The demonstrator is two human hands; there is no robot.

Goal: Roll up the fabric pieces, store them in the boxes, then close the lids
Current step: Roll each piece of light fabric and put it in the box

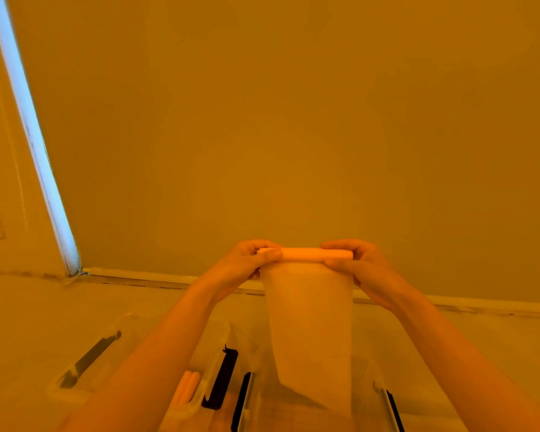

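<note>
Forearms reach up from the bottom edge on both sides, bare, meeting at a fabric piece (309, 322) held in the air well above the boxes. Its top edge is wound into a tight, even roll (306, 254), a slim cylinder lying level between the two hands. From the roll the loose remainder hangs straight down as a flat, pale, faintly translucent sheet, its lower edge dangling over the right box (384, 397).

At the roll's left end the left hand (247, 263) grips with thumb laid along the near side and fingers curled over the top. At the roll's right end the right hand (359, 263) does the same in mirror image. Both hands are closed narrowly on the roll.

Judging by how the sheet hangs, it is very light, thin and limp, with just enough body to stay flat instead of bunching. It looks matte and non-slippery. Such cloth probably unwinds the moment pressure drops, so the sensible hold is at the roll's two ends, pinching through all layers while the fingers turn it.

Below the roll, the boxes are clear rigid plastic with rounded rims and black latches. Down and left of the roll, the left box (200, 400) already holds two slim rolled pieces (187, 389) lying side by side. Behind the roll stands a plain smooth wall, with a bright vertical strip (32, 135) far to the left.
</note>
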